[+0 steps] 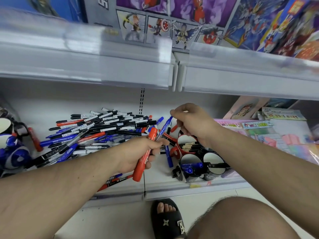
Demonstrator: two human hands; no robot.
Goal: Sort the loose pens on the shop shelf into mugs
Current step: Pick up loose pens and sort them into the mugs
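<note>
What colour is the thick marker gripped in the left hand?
Red, seen in the head view: thick marker in the left hand.

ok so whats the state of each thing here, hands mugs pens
left hand: grips a red marker and a blue pen
right hand: pinches the blue pen's top end
pen pile: loose on the shelf, unsorted
red mug: on its side, black pens inside
left black mug: on its side, blue pens inside
right black mug: on its side, black pen inside
</note>
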